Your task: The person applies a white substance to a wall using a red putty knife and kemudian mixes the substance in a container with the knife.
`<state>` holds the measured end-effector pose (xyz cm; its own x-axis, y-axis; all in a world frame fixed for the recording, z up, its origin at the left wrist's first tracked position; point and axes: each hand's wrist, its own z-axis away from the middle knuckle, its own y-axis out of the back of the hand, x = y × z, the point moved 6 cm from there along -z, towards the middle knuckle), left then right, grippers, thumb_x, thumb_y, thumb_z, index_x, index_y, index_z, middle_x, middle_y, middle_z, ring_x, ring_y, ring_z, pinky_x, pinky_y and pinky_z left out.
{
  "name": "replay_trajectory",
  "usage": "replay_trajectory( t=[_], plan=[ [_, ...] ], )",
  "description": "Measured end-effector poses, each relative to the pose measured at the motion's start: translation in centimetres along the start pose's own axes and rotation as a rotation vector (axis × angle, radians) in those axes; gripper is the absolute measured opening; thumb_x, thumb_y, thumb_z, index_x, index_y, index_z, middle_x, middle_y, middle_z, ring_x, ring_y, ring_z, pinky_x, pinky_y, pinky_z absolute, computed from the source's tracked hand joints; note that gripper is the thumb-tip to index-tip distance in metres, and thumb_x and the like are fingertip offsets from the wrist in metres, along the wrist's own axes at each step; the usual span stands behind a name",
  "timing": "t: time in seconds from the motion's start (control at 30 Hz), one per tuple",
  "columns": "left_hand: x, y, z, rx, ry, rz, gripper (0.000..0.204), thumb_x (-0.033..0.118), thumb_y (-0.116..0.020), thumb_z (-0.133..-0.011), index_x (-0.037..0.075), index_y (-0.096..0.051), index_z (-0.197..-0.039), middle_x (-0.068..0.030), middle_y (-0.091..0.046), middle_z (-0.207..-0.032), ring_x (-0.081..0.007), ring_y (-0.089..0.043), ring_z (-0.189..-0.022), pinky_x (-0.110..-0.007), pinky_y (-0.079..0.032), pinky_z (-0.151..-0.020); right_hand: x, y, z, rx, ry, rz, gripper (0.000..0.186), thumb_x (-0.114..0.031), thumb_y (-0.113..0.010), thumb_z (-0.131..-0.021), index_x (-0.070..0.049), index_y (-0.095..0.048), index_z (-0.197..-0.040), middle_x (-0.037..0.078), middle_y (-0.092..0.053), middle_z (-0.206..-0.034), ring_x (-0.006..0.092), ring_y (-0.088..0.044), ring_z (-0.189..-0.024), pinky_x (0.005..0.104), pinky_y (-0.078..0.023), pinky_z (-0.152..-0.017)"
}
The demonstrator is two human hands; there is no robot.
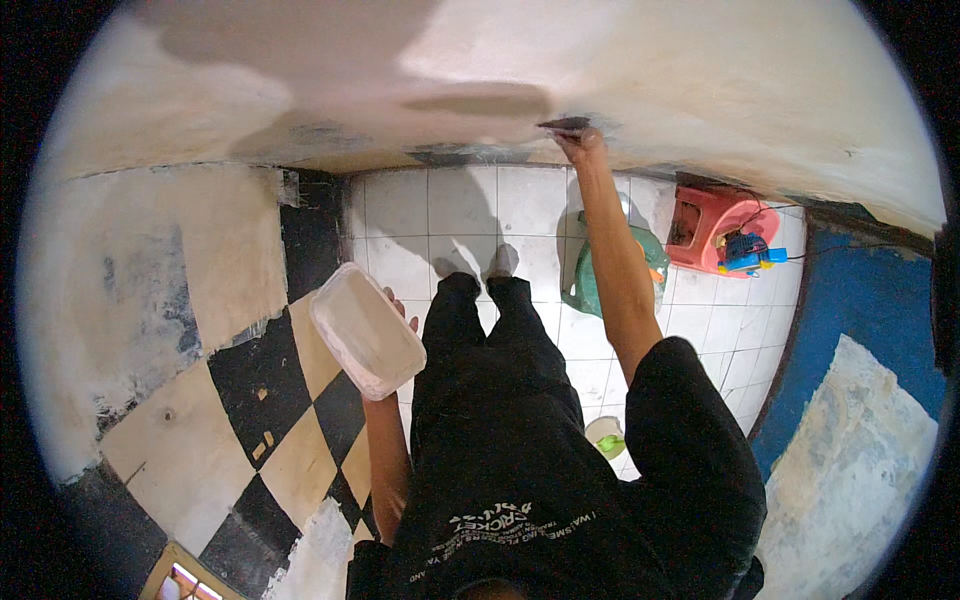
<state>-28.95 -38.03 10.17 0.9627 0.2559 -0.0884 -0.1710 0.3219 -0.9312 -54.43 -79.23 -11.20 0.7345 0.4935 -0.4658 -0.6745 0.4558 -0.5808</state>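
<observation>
My right arm reaches out to the pale wall (700, 85) in front of me. There my right hand (586, 147) grips a dark flat blade (567, 123), which looks like a scraper laid against the wall; its handle is hidden by my fingers. At my left side, a rectangular whitish plastic tub (367, 335) with pale smears rests tilted in my left hand (400, 306). Only the fingertips show past the tub's far right edge, while the palm is hidden beneath it.
White tiles cover the floor (463, 205). A green container (590, 275) stands under my right forearm. Beyond it a red plastic stool (690, 225) carries a blue device (745, 255) with cables. A small tub (603, 432) sits by my right side. Black-and-cream checks mark the left wall (180, 440).
</observation>
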Motion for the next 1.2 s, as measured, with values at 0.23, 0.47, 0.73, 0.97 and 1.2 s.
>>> replay_trajectory(
  t=[0.23, 0.47, 0.73, 0.97, 1.2],
  plan=[
    [-0.6, 1.8, -0.4, -0.035, 0.026, 0.08, 0.071, 0.052, -0.052, -0.087, 0.016, -0.03, -0.144, -0.0179, -0.029, -0.146, -0.0351, -0.029, -0.134, -0.063, -0.016, -0.109, -4.3, -4.3, 15.7, -0.088, 0.046, 0.041, 0.03, -0.002, -0.037, -0.089, 0.008, -0.038, -0.118, 0.029, -0.049, -0.11, 0.0463, -0.054, -0.103, 0.0577, -0.046, -0.096],
    [-1.5, -1.5, -2.3, -0.082, 0.09, 0.131, 0.075, 0.05, -0.057, -0.085, 0.013, -0.029, -0.144, -0.0184, -0.027, -0.146, -0.0404, -0.027, -0.133, -0.065, -0.015, -0.108, -3.3, 5.5, -0.3, 0.121, 0.089, 0.101, 0.032, -0.015, -0.037, -0.095, 0.004, -0.048, -0.118, 0.024, -0.054, -0.116, 0.0402, -0.055, -0.104, 0.0539, -0.047, -0.091],
    [-2.0, -4.2, -2.7, -0.11, 0.087, 0.107, 0.073, 0.046, -0.06, -0.085, 0.01, -0.031, -0.142, -0.0191, -0.03, -0.142, -0.0404, -0.031, -0.13, -0.066, -0.017, -0.107, -8.4, -2.9, 12.3, -0.069, 0.097, 0.16, 0.032, -0.012, -0.034, -0.095, 0.01, -0.047, -0.114, 0.028, -0.054, -0.111, 0.0382, -0.055, -0.104, 0.0533, -0.047, -0.091],
    [-2.9, -4.1, -3.1, -0.074, 0.147, 0.187, 0.071, 0.045, -0.06, -0.085, 0.012, -0.033, -0.141, -0.0185, -0.031, -0.141, -0.0388, -0.031, -0.13, -0.066, -0.017, -0.107, -1.9, 4.2, 5.1, 0.151, -0.04, 0.269, 0.033, -0.016, -0.035, -0.095, -0.002, -0.045, -0.123, 0.018, -0.052, -0.122, 0.0378, -0.054, -0.107, 0.0561, -0.044, -0.094],
    [-3.0, -3.1, -2.2, -0.068, 0.13, 0.159, 0.07, 0.045, -0.059, -0.086, 0.012, -0.033, -0.141, -0.0188, -0.031, -0.142, -0.0382, -0.031, -0.131, -0.066, -0.018, -0.108, -4.6, -3.1, 5.3, -0.036, -0.014, 0.096, 0.03, -0.016, -0.03, -0.097, 0.001, -0.046, -0.117, 0.021, -0.05, -0.116, 0.0383, -0.054, -0.105, 0.0552, -0.049, -0.087]
  ],
)
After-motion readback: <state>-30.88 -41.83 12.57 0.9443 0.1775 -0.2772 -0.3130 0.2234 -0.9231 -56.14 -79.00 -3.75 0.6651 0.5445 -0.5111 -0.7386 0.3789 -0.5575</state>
